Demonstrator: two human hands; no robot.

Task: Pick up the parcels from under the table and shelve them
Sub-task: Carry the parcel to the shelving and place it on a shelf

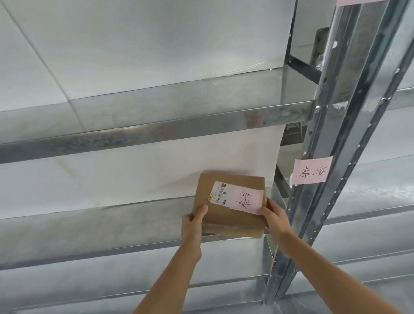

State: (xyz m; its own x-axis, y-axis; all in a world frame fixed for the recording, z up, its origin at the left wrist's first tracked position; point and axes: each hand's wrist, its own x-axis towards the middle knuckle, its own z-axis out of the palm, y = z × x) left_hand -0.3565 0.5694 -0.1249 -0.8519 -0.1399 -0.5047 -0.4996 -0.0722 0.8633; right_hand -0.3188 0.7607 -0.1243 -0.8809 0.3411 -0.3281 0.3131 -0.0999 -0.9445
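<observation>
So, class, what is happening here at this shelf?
A person holds a brown parcel with both hands, the left hand at its left edge and the right hand at its right corner. The parcel sits partly on a metal shelf, its near end overhanging the front edge. Its pink note seems to match the pink label on the upright.

Brown cardboard parcel (pixel 227 207), with a white printed label (pixel 218 193) striped in black barcode and a pale pink slip (pixel 247 200) inked with black handwriting. Matching pink tag (pixel 311 170) on the mottled silver-grey upright (pixel 351 126). Dull galvanised shelf (pixel 122 136), white backing (pixel 111 39).
</observation>
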